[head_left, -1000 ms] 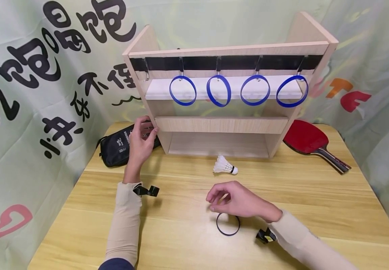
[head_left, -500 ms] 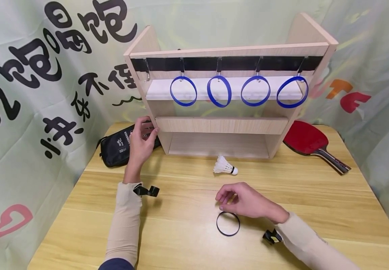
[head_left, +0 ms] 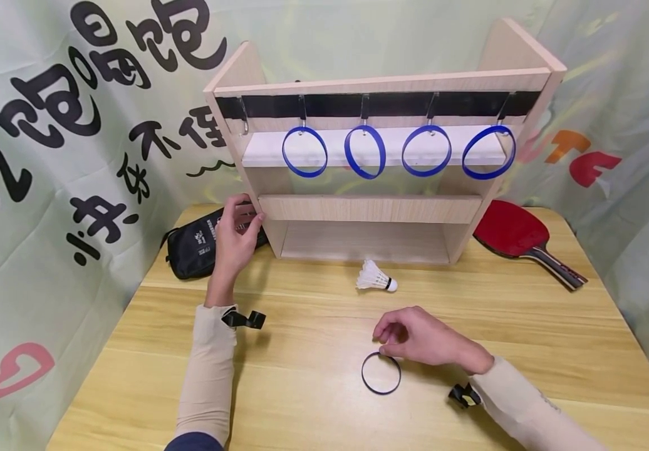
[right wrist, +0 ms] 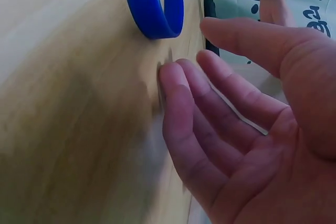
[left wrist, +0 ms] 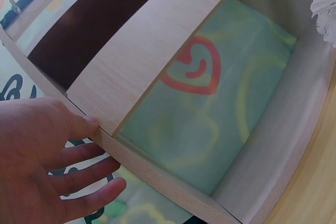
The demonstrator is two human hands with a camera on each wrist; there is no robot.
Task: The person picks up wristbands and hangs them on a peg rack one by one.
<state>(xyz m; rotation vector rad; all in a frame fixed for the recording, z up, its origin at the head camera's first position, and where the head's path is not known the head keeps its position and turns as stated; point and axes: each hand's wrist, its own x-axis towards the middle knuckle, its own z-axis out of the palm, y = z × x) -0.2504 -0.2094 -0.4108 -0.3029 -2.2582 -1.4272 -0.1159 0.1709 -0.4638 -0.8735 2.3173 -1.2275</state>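
Note:
A dark blue wristband lies on the table, and appears brighter blue as a ring in the right wrist view. Just behind its far edge is my right hand, fingers bent loosely and thumb apart from them, holding nothing. In the right wrist view the thumb stays clear of the band. My left hand rests against the left side of a wooden rack. Its thumb touches the front edge of the side board; the other fingers stretch along the outside. Several blue wristbands hang from the rack's hooks.
The leftmost hook carries no band. A shuttlecock lies before the rack. A red table tennis bat rests to the right, a black pouch to the left behind my left hand. Curtains stand behind the table.
My right hand has drifted right, away from over the wristband's far side, uncovering its rim. The wristband and my left hand have stayed in place.

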